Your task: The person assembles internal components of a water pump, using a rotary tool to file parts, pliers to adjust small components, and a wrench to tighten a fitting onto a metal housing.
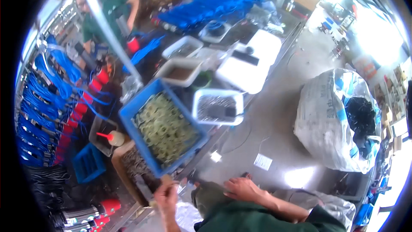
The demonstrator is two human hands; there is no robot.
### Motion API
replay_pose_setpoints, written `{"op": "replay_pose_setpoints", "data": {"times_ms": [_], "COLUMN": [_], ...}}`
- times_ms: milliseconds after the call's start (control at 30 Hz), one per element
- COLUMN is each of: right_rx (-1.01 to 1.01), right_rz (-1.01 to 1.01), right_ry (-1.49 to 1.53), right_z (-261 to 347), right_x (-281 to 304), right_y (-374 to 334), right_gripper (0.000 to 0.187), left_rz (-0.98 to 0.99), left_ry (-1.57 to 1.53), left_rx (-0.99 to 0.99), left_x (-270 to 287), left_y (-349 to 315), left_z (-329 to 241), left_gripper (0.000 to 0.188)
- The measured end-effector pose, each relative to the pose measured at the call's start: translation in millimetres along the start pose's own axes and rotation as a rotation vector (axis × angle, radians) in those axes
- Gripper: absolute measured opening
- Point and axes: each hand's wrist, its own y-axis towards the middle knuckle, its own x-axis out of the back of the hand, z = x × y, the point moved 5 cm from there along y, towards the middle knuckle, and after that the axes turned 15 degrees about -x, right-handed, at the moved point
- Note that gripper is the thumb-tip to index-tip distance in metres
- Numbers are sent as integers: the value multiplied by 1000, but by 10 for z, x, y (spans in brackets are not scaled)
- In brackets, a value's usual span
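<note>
My left hand (pixel 166 194) is at the table's front edge, by the near corner of a blue plastic bin (pixel 131 114). Its fingers are curled together; what they hold, if anything, is too small to make out. Many small pale yellow-green translucent parts (pixel 165 124) fill the bin. Partly under the bin, beside my left hand, is a brown box (pixel 124 167) of thin metallic-looking pieces. My right hand (pixel 243 189) lies on my dark-trousered leg (pixel 208 195), fingers loosely laid out, with nothing seen in it.
White trays (pixel 218 107) of small parts and white lids (pixel 244 75) stand behind the bin. A squeeze bottle (pixel 116 138) with a red tip sits left. Blue cables (pixel 36 116) hang far left. A big white sack (pixel 319 120) is right. Another person (pixel 105 17) works across the table.
</note>
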Motion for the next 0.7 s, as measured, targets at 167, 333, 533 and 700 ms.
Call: {"op": "replay_pose_setpoints", "data": {"times_ms": [167, 333, 533, 700], "right_rx": [-241, -471, -533, -638], "right_rz": [-140, -334, -380, -259], "right_ry": [41, 115, 258, 265], "right_z": [-1447, -2779, -4337, -6823], "right_x": [694, 1324, 1725, 1060], "right_y": [-933, -1680, -1382, -462], "right_gripper": [39, 37, 34, 35], "left_rz": [589, 885, 941, 834], "left_ry": [63, 91, 283, 260], "left_rx": [-57, -37, -82, -1], "left_x": [-2629, -4195, -5378, -6613], "left_y": [-257, -344, 160, 864], "left_z": [261, 389, 808, 664], "left_gripper": [20, 26, 27, 27]}}
